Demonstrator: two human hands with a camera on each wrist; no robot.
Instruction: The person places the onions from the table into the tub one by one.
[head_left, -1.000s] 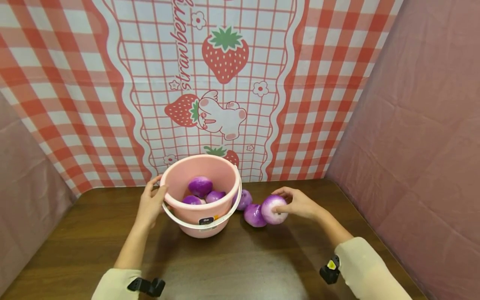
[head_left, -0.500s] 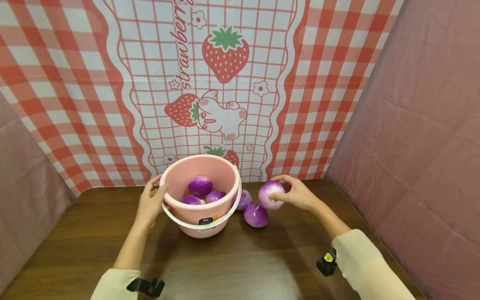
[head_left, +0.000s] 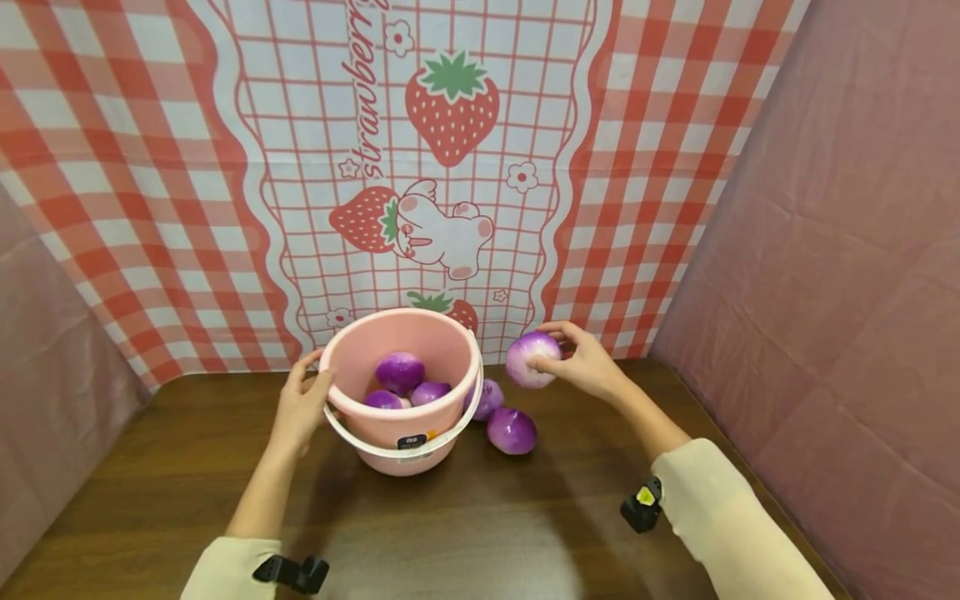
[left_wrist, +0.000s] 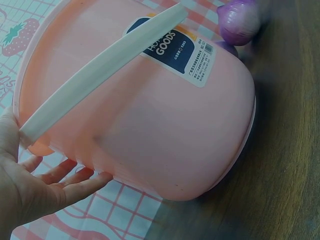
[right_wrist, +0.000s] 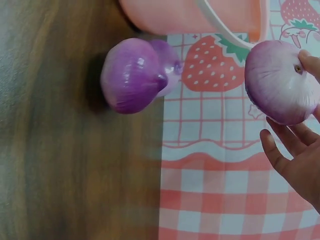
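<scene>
Right now the left hand point(head_left: 302, 408) holds the pink bucket point(head_left: 375, 428) at its rim, thumb at the edge and fingers against the outside. The right hand point(head_left: 591, 364) grips a purple-and-white onion point(head_left: 523, 358), thumb on its pale end, above the desk point(head_left: 465, 537) and right of the bucket. Three purple onions point(head_left: 401, 372) show inside the bucket. Beside it on the desk sit a darker onion point(head_left: 512, 432) and a paler onion point(head_left: 491, 400), partly hidden by the white handle point(left_wrist: 105, 71).
</scene>
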